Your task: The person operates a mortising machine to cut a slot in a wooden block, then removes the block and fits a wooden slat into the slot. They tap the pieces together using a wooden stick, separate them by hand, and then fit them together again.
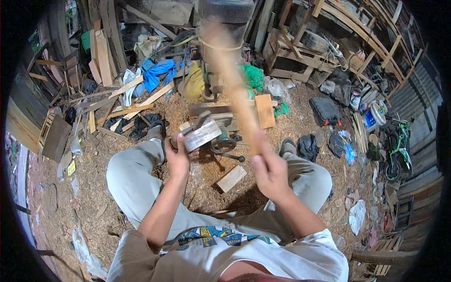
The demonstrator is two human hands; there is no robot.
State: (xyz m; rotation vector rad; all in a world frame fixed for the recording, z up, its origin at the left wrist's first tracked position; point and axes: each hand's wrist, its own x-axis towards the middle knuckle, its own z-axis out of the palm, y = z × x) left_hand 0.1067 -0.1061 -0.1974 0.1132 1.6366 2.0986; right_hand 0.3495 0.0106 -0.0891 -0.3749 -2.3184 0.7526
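My left hand (178,160) is closed on a pale, weathered wood block (203,136) at the centre of the view, above the sawdust floor. My right hand (271,171) grips the lower end of a long light-coloured wooden stick (237,96). The stick is raised away from me and smeared by motion, so its far end cannot be made out. A second wood block (231,179) lies on the floor between my legs. Just beyond the held block is a metal handwheel (223,145) with a crank handle (237,158).
A reddish-brown board (265,111) stands past the stick. Planks and a blue plastic sheet (157,75) are strewn at the left. At the right are a black tool case (325,111), a white bucket (375,116) and a small green bicycle (399,148).
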